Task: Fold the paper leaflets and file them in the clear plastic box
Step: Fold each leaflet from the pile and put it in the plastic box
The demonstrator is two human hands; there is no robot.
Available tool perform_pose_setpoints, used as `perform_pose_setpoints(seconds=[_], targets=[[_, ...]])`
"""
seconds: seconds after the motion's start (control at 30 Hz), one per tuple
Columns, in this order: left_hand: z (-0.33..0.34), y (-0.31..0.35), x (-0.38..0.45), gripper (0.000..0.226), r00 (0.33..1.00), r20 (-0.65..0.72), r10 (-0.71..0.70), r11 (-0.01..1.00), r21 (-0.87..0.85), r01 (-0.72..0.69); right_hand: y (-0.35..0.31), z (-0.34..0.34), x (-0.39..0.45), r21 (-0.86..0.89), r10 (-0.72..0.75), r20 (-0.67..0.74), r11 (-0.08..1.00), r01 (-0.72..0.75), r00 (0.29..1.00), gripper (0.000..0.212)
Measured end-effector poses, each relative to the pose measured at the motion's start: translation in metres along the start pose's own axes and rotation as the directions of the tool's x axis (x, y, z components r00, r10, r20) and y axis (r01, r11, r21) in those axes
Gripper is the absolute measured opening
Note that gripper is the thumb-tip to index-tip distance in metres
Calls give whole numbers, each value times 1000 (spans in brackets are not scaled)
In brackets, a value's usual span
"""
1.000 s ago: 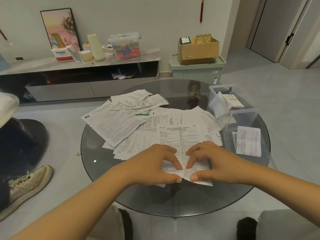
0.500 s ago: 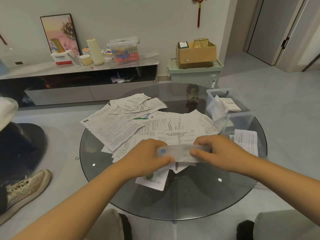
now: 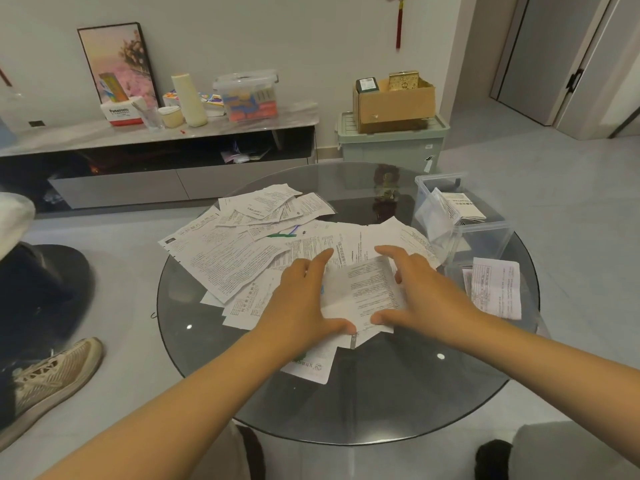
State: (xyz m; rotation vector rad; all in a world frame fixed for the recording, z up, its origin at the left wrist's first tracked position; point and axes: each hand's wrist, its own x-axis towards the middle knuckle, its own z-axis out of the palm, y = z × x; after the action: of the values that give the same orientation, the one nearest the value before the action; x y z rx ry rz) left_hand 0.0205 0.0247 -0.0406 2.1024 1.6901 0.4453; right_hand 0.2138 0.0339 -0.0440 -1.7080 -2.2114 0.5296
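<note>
Two hands, left hand (image 3: 304, 299) and right hand (image 3: 420, 296), now press flat, fingers spread, on the folded leaflet (image 3: 363, 292) lifted a moment ago, creasing it on the glass table (image 3: 381, 403), with the clear plastic box (image 3: 485, 233) at two o'clock awaiting it.

Pale grey tiled floor (image 3: 571, 209), off-white wall (image 3: 277, 36). Low TV cabinet (image 3: 156, 174) along wall, framed flower picture (image 3: 119, 64) leaning on it. Round glass table (image 3: 398, 393) centre. Grey door (image 3: 554, 53) at right.
</note>
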Motion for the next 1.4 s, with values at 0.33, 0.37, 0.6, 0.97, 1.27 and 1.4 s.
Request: perform_pose_setpoints(seconds=[0.33,0.37,0.6,0.97,1.27,1.4], targets=[[-14,-7,1,132,999,-43,-14,951,307,27,1,-8,2,-194,-16,-45,981,7,999,93],[-15,-6,0,131,999,-47,9,943,332,7,1,-8,0,-201,-51,-66,979,36,997,86],[-13,-11,-6,58,970,115,216,926,291,-241,-6,10,-9,-92,-326,57,940,330,944,26],[-9,-7,-3,49,946,177,272,869,376,-321,-5,27,-3,-366,-567,-87,783,503,819,29],[-9,2,-3,42,938,187,290,824,449,-345,-4,25,-1,-304,-577,-83,791,531,813,17],[-10,0,-1,34,945,164,283,842,429,-327,-4,27,-1,-333,-584,-114,785,523,804,18]])
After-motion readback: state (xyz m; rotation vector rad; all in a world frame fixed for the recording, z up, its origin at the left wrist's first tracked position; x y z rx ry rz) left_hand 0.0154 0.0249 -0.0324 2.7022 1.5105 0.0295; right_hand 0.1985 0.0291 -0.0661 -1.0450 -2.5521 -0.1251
